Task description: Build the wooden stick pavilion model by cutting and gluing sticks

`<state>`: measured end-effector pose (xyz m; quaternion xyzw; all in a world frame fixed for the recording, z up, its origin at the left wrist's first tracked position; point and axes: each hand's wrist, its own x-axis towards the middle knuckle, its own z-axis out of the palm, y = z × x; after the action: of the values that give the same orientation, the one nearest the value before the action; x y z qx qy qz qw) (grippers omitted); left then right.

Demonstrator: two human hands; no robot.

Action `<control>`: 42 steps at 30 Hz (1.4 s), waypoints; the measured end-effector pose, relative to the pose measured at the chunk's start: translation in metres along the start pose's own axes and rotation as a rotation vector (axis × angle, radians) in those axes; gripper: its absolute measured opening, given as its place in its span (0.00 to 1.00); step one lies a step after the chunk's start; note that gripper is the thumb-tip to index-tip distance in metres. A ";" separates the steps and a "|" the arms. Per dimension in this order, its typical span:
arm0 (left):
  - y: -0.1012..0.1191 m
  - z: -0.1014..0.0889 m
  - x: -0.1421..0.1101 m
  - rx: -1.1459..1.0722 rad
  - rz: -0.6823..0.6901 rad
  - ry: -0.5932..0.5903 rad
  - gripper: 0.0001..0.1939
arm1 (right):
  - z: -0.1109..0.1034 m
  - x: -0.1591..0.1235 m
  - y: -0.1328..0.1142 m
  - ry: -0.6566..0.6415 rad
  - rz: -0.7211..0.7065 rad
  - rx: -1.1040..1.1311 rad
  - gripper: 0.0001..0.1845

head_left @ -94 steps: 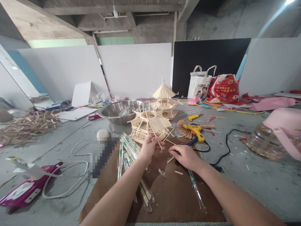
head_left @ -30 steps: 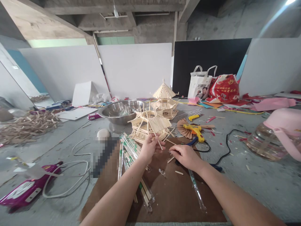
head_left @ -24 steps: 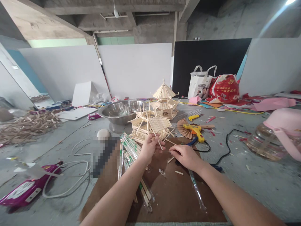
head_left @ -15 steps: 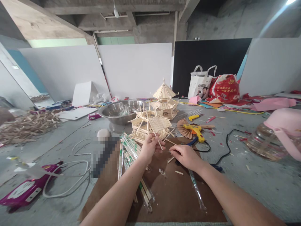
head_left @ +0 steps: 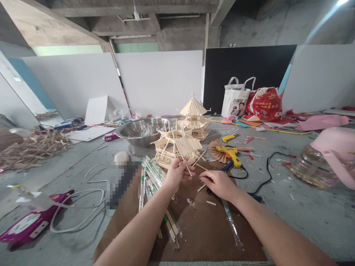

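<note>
My left hand [head_left: 177, 173] is closed on a short piece of chopstick [head_left: 189, 170] slanting down from its fingertips. Just beyond it stands an unfinished model pavilion [head_left: 169, 147] of pale sticks, with one slatted roof panel [head_left: 189, 146] facing me. To the right, my right hand [head_left: 217, 183] has thumb and fingers pinched together; what lies between them, if anything, is too small to make out. Plastic-wrapped chopsticks [head_left: 152, 175] are piled left of my left hand. Both hands are over a brown board [head_left: 205, 229] with a cut stick bit [head_left: 211, 203] on it.
Behind stands a second stick pavilion [head_left: 193, 114] with a pointed roof, beside a steel basin [head_left: 133, 135]. A yellow glue gun [head_left: 231, 154] lies at right, its black cord running past a pink-lidded jug [head_left: 313, 166]. Left are a purple power strip [head_left: 36, 218] and heaped sticks [head_left: 30, 149].
</note>
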<state>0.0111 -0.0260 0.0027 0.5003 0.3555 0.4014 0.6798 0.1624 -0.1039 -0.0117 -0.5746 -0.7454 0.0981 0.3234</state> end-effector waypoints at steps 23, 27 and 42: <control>0.000 0.000 -0.001 -0.006 -0.004 -0.014 0.11 | -0.002 0.001 -0.003 -0.005 0.002 -0.012 0.12; 0.000 0.000 -0.001 0.000 0.003 -0.015 0.11 | -0.002 0.000 -0.003 -0.004 0.000 -0.013 0.12; -0.002 0.000 0.000 0.008 0.009 -0.017 0.11 | -0.001 0.001 -0.001 -0.002 0.002 -0.002 0.11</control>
<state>0.0110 -0.0267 0.0005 0.5081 0.3492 0.3985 0.6790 0.1619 -0.1039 -0.0103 -0.5757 -0.7451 0.0981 0.3221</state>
